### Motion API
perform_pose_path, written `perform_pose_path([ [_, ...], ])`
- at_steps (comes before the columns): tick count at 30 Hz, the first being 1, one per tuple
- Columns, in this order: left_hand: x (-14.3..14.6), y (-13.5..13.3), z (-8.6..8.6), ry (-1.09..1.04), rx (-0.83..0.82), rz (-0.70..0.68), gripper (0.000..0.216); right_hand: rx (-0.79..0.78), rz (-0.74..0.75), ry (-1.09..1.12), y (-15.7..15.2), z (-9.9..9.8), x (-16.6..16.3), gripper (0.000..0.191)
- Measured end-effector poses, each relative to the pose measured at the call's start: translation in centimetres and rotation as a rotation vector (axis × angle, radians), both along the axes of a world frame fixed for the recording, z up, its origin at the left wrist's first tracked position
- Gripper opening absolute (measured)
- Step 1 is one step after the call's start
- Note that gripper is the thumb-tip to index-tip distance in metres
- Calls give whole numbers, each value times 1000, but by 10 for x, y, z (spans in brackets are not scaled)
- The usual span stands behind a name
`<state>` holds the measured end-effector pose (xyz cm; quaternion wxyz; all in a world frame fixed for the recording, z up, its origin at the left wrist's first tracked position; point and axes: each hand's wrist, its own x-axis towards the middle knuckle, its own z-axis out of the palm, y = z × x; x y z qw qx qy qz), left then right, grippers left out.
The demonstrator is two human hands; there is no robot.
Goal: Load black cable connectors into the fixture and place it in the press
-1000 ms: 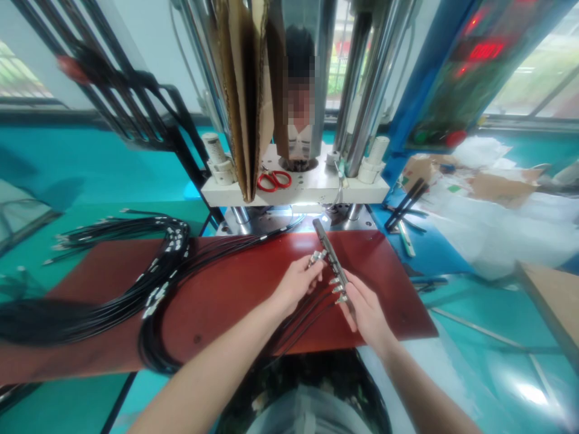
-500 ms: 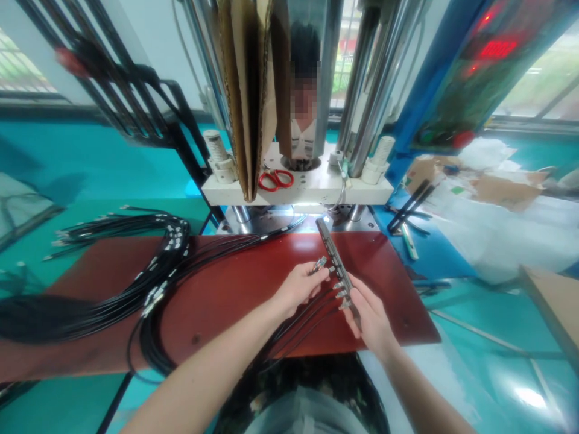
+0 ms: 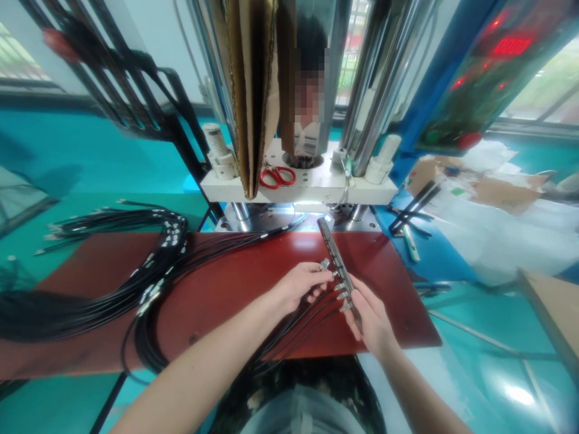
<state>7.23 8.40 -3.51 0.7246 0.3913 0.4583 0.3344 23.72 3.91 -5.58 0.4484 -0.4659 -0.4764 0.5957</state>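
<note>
Left fingers (image 3: 320,276) pinch a metal connector (image 3: 324,264) beside a bar (image 3: 333,246). Right fingers (image 3: 365,299) grip that bar near the front edge of the counter (image 3: 248,271).

A long black cable bundle (image 3: 90,313) lies left on the flat reddish-brown bench (image 3: 235,295), a slim dark-grey bar (image 3: 333,252) over the bench's right, a white rectangular press plate (image 3: 307,194) behind.

Dark bar (image 3: 332,249) in right hand (image 3: 371,312), connector (image 3: 324,264) (silvery) in left hand (image 3: 302,283).
</note>
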Motion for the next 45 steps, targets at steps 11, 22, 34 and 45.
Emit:
perform_pose_path([
  [11,13,-5,0,230,306,185,19,-9,34,-74,4,0,1,51],
  [22,2,-3,0,89,180,214,20,13,49,-152,3,2,-4,49],
  [34,-22,9,2,-267,1,137,25,-30,-4,0,4,1,0,46],
  [45,0,7,9,145,130,221,21,-83,-8,-58,5,6,0,50],
])
